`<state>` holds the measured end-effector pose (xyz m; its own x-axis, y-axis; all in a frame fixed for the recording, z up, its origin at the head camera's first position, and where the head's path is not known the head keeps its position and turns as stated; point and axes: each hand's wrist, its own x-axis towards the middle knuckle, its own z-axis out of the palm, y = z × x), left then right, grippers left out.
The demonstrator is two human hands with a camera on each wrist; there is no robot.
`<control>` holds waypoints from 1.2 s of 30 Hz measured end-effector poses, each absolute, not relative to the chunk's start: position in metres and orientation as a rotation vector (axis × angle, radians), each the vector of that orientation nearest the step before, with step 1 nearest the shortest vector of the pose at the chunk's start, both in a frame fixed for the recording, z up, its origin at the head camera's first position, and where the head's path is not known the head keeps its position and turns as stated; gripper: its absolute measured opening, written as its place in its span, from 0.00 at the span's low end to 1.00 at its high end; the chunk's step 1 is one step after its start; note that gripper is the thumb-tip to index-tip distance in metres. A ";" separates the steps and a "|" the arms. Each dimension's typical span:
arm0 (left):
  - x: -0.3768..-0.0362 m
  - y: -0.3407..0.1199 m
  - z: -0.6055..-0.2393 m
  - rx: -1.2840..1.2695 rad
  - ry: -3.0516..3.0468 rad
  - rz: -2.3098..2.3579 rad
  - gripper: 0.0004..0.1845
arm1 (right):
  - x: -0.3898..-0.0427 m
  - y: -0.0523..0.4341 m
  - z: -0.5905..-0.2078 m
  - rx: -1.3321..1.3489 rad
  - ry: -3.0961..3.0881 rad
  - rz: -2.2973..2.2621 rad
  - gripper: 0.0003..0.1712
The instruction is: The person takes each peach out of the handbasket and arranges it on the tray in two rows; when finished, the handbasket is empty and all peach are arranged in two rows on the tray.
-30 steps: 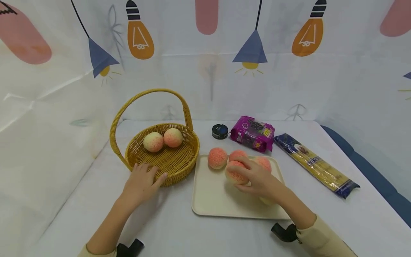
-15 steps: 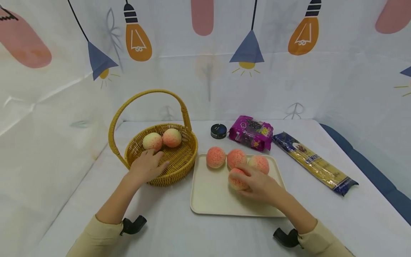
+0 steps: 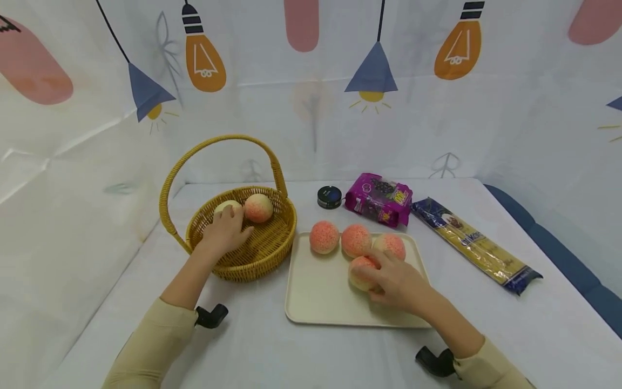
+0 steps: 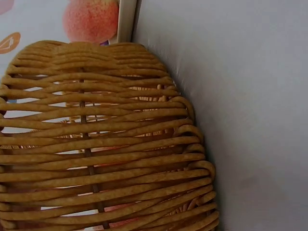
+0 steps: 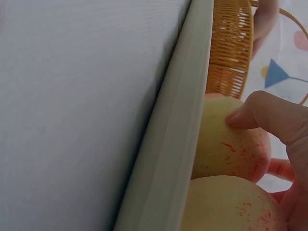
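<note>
Wicker basket (image 3: 252, 254) at 10 o'clock, L hand (image 3: 224, 232) inside w/ fingers spread on pale peach (image 3: 226, 207), R hand (image 3: 396, 281) curled round front peach (image 3: 362, 270) on cream tray (image 3: 316, 292), 3 peaches (image 3: 356, 241) crowd tray's far edge, bare tray room at 6 o'clock, purple packet (image 3: 380, 198) at 1 o'clock.

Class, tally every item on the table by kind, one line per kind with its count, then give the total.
Peaches: 6, with 2 in the basket and 4 on the tray
Wicker basket: 1
Cream tray: 1
Purple snack packet: 1
Long pasta packet: 1
Small black tin: 1
Total: 11
</note>
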<state>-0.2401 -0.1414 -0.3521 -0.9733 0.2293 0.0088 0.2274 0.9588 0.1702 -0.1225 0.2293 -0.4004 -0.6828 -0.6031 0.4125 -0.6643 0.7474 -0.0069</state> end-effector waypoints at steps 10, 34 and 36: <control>-0.264 -0.148 -0.351 0.275 3.006 0.324 0.33 | -0.116 0.244 -0.394 1.049 -2.620 0.269 0.26; -0.214 -0.139 -0.344 0.715 3.075 0.343 0.23 | -0.113 0.248 -0.397 0.997 -2.633 0.260 0.25; -0.206 -0.137 -0.339 0.717 3.102 0.361 0.22 | -0.113 0.248 -0.396 0.999 -2.633 0.269 0.24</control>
<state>-0.2055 -0.1369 -0.3392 -0.8979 0.4260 0.1107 0.4400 0.8745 0.2041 -0.1129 0.2485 -0.3965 -0.7081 -0.6121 0.3519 -0.6706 0.7391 -0.0638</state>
